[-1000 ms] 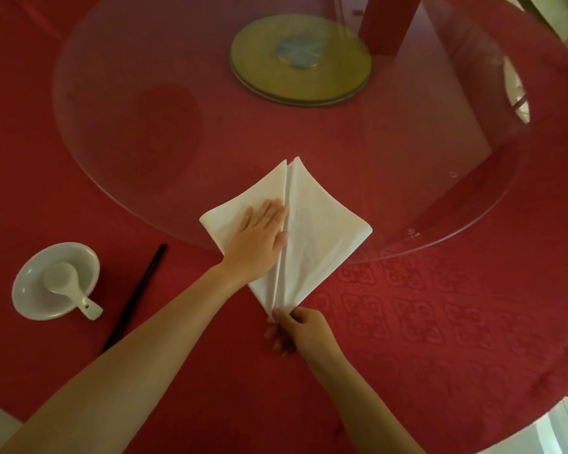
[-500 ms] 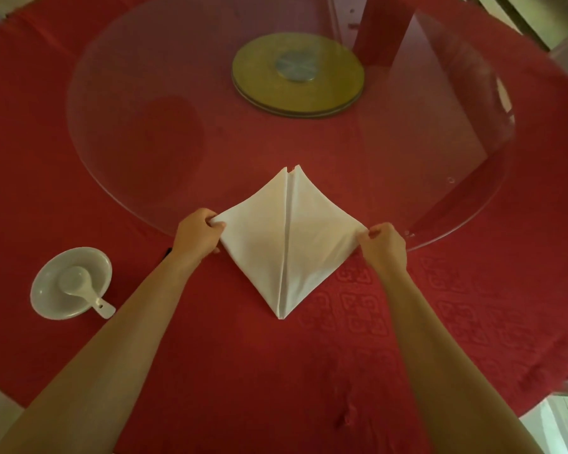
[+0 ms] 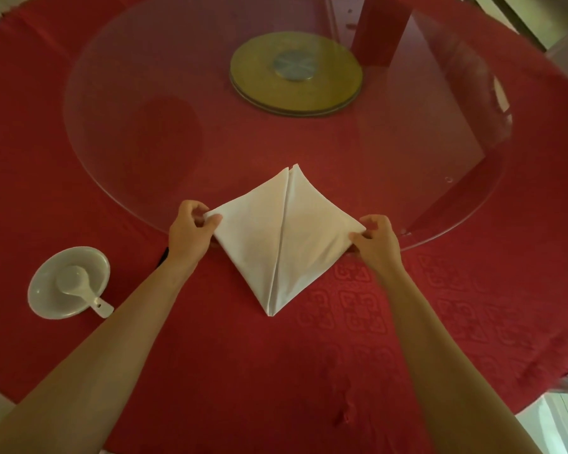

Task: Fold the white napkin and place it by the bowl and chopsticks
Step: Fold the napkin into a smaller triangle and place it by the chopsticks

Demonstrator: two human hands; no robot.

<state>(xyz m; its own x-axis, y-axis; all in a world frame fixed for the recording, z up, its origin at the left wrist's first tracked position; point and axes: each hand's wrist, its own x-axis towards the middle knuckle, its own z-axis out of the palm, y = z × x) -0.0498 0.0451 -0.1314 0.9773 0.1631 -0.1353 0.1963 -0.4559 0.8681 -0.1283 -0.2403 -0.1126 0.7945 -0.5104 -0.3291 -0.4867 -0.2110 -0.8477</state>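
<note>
Napkin [image 3: 286,237] is white and folded into a kite shape. It lies flat near the middle of the bench [image 3: 243,371], a round top covered by a red cloth with a woven pattern.

A large clear glass turntable [image 3: 145,142] sits over the far part of that cloth. Its near rim curves under the napkin, so the napkin's far point rests on the glass and its long near point rests on the bare cloth. A round gold-coloured base [image 3: 259,77] with a grey hub sits at the centre of the glass, well beyond the napkin.

Two flaps of the napkin meet along a straight seam that runs from the far tip to the near tip. The side corners stick out to left and right.

Both bare forearms reach in from the near edge. The left hand [image 3: 189,232] holds the left corner, its grip pinching the cloth between thumb and curled fingers. The right hand [image 3: 379,244] has the same pinching grip on the right corner.

A white bowl [image 3: 89,267] stands on the cloth well to the left of the napkin. A white ceramic spoon [image 3: 76,283] lies in it, with the handle sticking out over the near rim. Between the bowl and the napkin, only a dark tip of the chopsticks [image 3: 163,257] shows beside the left wrist. The forearm hides the rest.
</note>
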